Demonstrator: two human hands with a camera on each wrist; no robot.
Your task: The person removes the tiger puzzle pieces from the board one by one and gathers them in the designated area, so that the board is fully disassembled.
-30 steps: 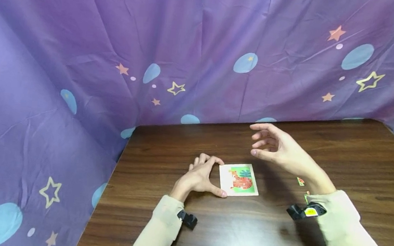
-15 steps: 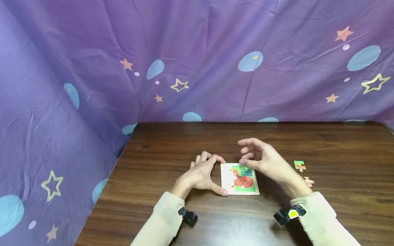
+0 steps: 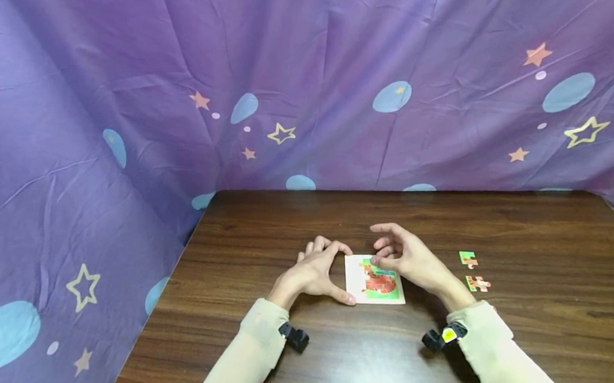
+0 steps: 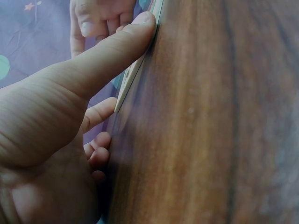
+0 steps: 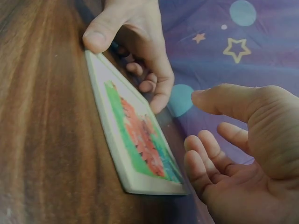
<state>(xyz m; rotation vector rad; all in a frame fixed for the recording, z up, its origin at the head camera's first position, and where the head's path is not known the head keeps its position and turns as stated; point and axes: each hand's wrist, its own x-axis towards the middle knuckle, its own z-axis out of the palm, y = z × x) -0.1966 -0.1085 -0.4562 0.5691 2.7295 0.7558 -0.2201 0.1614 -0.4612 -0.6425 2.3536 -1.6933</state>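
Note:
A white-framed jigsaw puzzle board (image 3: 355, 279) lies on the table, with a red animal on green in its right part and bare white at left. My left hand (image 3: 308, 276) holds the board's left side, thumb at the near corner and index finger at the far one. The thumb (image 4: 135, 35) presses the board's edge in the left wrist view. Over the board's far right part hovers my right hand (image 3: 415, 257), fingers loosely bent. Between its thumb and fingers nothing shows in the right wrist view, where the puzzle picture (image 5: 142, 135) is partly assembled.
Two loose puzzle pieces, a green and orange one (image 3: 466, 258) and a striped orange one (image 3: 477, 283), lie right of the right forearm. A small red bit shows beside the right sleeve (image 3: 483, 325). A purple curtain (image 3: 315, 84) borders the brown table (image 3: 261, 218).
My right hand has come down leftward and nearer, from beyond the board to over its far edge. The loose pieces are uncovered. My left hand keeps its place on the board.

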